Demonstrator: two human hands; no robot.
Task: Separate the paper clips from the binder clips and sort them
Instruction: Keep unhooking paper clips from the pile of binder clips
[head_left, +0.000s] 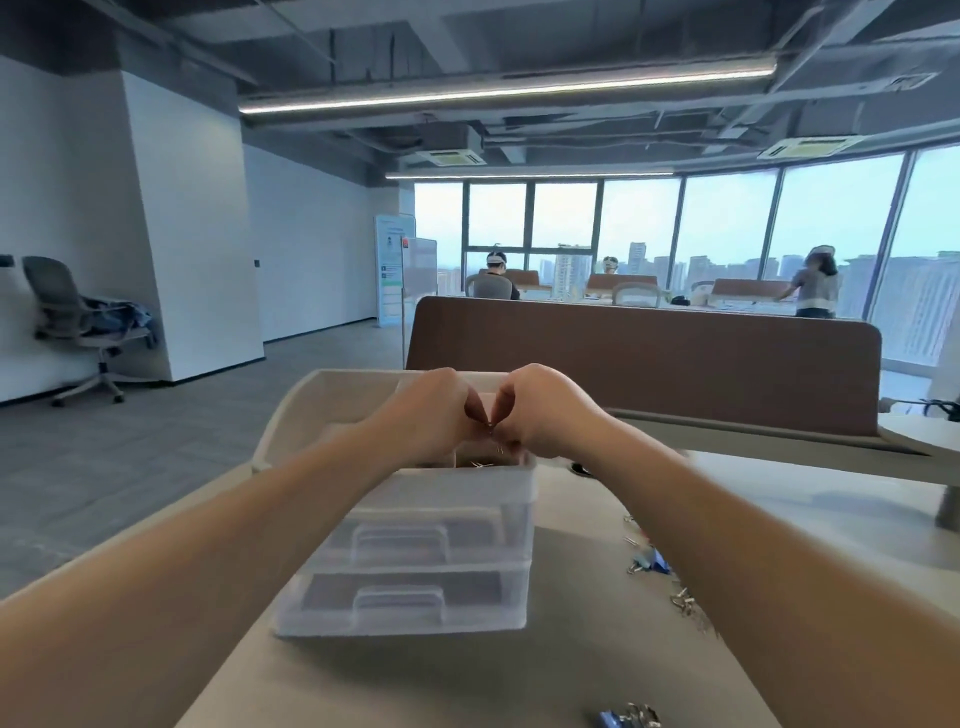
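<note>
We are pinching one clip (491, 427), axis too small to tell, in left hand (431, 415) and right hand (545, 410), 12 o'clock of two drawers (400, 540).

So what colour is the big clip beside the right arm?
Blue. The binder clip shows best in the head view.

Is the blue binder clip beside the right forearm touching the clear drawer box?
Apart. The head view shows a strip of bare table between the blue binder clip and the clear drawer box.
</note>
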